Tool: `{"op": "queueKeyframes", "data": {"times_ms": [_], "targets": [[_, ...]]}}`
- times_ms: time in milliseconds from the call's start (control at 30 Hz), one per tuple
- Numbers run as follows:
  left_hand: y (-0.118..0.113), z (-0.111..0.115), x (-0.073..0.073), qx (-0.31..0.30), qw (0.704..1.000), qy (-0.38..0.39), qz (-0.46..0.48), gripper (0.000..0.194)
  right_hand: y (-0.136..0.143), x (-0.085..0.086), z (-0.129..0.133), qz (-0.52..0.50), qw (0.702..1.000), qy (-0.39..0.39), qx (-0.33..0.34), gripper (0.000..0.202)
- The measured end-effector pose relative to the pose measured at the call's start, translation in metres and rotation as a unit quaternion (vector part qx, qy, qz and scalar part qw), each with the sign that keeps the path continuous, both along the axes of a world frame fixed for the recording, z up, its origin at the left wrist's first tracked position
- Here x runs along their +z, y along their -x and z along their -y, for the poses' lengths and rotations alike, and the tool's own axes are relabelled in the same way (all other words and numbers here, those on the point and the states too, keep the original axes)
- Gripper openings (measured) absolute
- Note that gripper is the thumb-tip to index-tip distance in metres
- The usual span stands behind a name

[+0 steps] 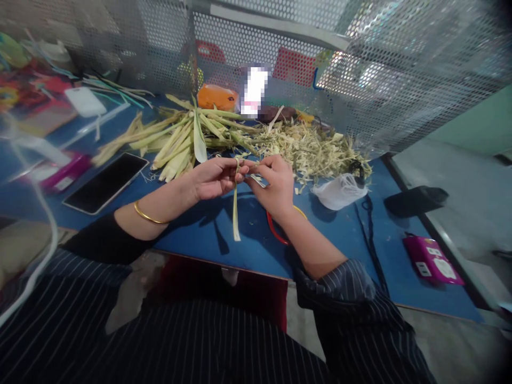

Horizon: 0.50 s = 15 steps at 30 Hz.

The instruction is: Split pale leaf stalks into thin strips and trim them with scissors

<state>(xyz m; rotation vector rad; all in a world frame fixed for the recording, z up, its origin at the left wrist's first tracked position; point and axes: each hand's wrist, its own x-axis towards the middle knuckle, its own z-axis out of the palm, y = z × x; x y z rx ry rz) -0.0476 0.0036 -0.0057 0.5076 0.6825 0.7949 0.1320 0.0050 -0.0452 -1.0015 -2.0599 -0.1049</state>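
Note:
My left hand (218, 178) is closed in a pinch, palm turned partly up, on a pale green leaf strip (236, 216) that hangs below the fingers. My right hand (276, 184) meets it with thumb and fingers pinched at the strip's upper part. A small whitish, flat piece (259, 182) shows under the right fingers; its kind is unclear. Behind my hands lies a bundle of long pale leaves and stalks (176, 146). To its right is a heap of shredded leaf scraps (316, 149). Part of a red and yellow ring (276, 232) shows beneath my right wrist.
A black phone (106, 183) lies left on the blue table (192, 229). Right are a white plastic bag (340, 191), dark cords (372, 234), a black roll (416, 201) and a magenta box (433, 260). An orange packet (217, 97) stands before the perforated metal screen (240, 32).

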Motion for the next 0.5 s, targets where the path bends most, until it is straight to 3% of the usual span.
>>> {"op": "queueKeyframes", "data": {"times_ms": [133, 300, 500], "targets": [[0.0, 0.0, -0.005, -0.012, 0.999, -0.028, -0.03, 0.016, -0.001, 0.001, -0.001, -0.049, 0.997, 0.046, 0.035, 0.018], [0.0, 0.0, -0.006, 0.004, 0.994, -0.08, -0.077, 0.015, -0.01, 0.014, -0.002, -0.013, 0.993, 0.095, 0.075, 0.02], [0.002, 0.0, 0.0, -0.018, 0.999, -0.041, -0.014, 0.016, -0.008, 0.012, -0.003, -0.091, 0.981, 0.148, 0.082, 0.015]]}}
